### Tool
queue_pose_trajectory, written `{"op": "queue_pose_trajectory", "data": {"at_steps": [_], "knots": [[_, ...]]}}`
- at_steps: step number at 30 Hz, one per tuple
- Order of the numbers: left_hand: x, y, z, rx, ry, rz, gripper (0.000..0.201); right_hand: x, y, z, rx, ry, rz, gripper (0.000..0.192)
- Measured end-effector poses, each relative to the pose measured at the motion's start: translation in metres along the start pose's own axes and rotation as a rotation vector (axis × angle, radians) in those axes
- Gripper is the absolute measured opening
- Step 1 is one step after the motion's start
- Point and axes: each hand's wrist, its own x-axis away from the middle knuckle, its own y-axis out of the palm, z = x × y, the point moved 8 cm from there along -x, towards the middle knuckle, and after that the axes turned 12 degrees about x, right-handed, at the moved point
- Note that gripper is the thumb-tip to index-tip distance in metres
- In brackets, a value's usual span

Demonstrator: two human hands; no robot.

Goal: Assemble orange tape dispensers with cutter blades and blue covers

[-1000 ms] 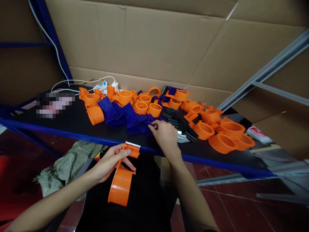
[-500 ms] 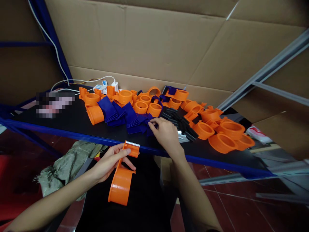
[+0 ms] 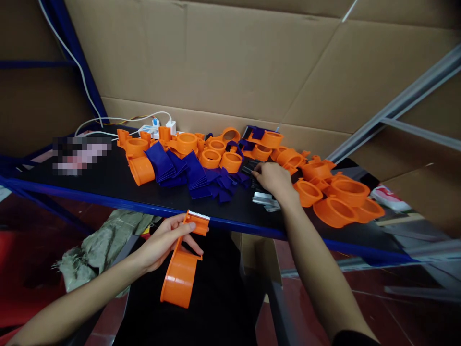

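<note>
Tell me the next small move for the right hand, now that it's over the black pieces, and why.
Probably close the fingers on one black strip and lift it clear. The right hand rests on that dark pile beside the silver pieces, its grip hidden, while the left hand holds an orange dispenser with a toothed edge below the table edge, seemingly waiting.

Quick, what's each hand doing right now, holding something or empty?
Left hand: closed around an orange tape dispenser, held below the table edge.
Right hand: resting on the black strips on the table; grip cannot be told.
</note>
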Motion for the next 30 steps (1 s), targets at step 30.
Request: {"op": "queue_pose_trajectory", "data": {"at_steps": [30], "knots": [[0.005,-0.003,0.015,-0.046,0.280,0.113,0.034,0.162,-0.086,-0.128,-0.530,-0.667,0.192,0.021]]}}
